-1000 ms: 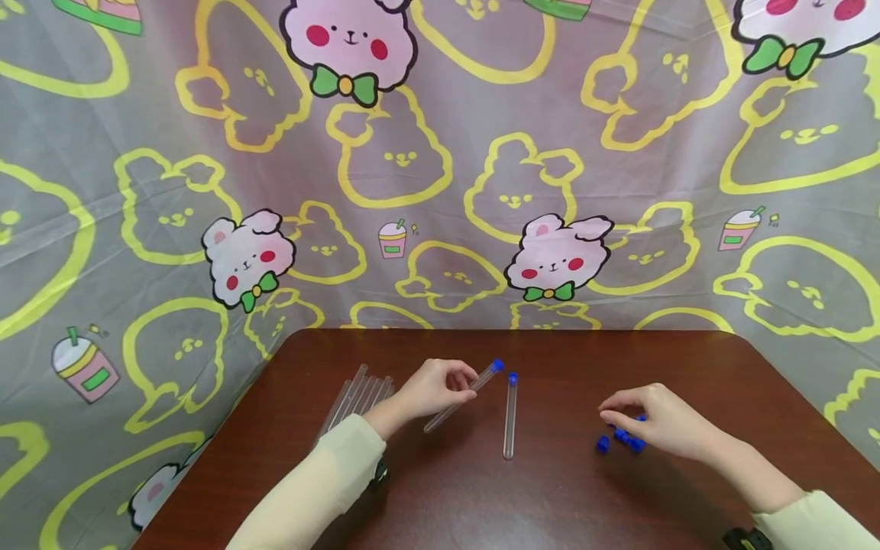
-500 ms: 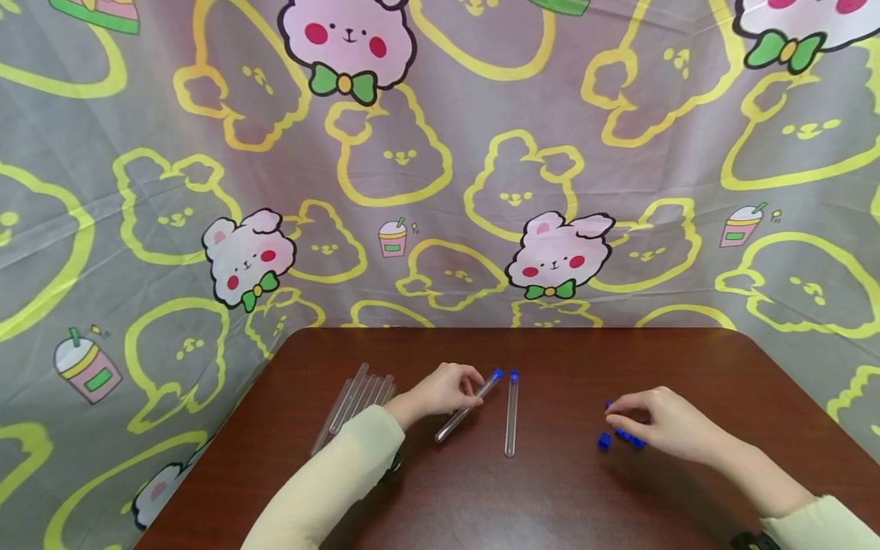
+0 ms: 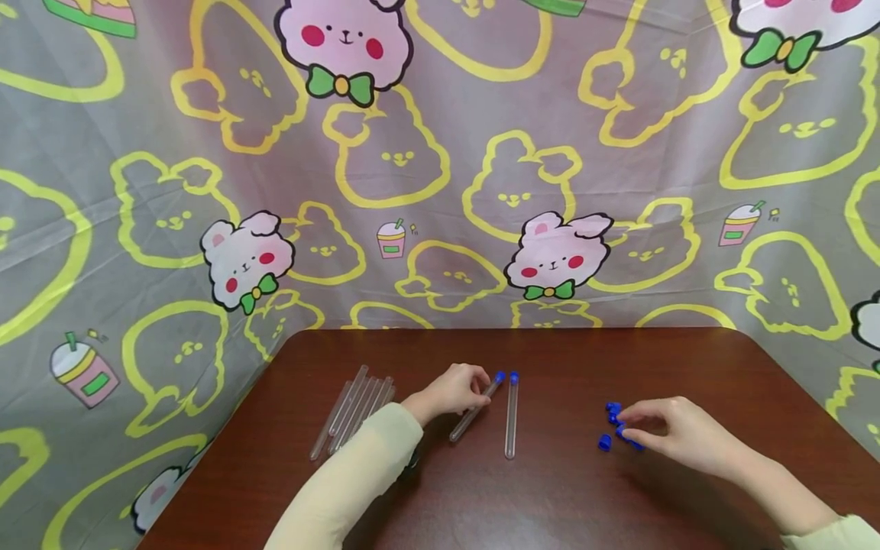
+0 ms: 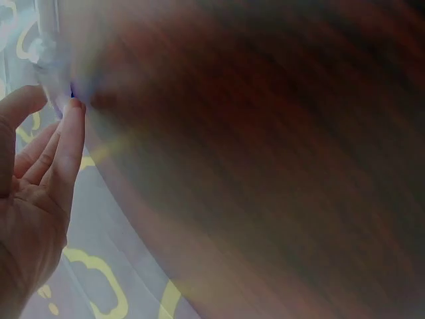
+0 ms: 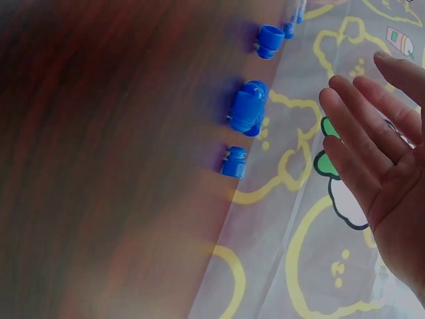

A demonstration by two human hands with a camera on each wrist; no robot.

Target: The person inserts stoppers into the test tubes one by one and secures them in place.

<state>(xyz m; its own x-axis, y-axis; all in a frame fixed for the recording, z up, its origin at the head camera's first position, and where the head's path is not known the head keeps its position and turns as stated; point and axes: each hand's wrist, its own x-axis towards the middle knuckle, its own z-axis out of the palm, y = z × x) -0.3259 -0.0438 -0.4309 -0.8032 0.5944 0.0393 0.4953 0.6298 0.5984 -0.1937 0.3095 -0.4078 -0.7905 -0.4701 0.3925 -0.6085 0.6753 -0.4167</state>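
Note:
My left hand [image 3: 457,389] pinches a clear test tube [image 3: 466,422] with a blue cap, low over the table. In the left wrist view, thumb and fingertips of the left hand [image 4: 40,173] meet at the blurred tube. Just right of it lies another blue-capped test tube [image 3: 512,420]. My right hand [image 3: 694,435] hovers by a small group of loose blue caps [image 3: 605,442], thumb and fingers parted. The right wrist view shows that hand [image 5: 392,159] with fingers extended, nothing in them, apart from the blue caps [image 5: 248,109].
Several clear uncapped test tubes [image 3: 357,405] lie bunched at the left, partly behind the left sleeve [image 3: 357,473]. The brown wooden table [image 3: 522,512] reaches back to a patterned cloth [image 3: 440,229] hanging behind and at both sides.
The left hand has moved right and lowered its capped tube beside the other capped one. The right hand has shifted slightly right and down, leaving more of the blue caps in sight.

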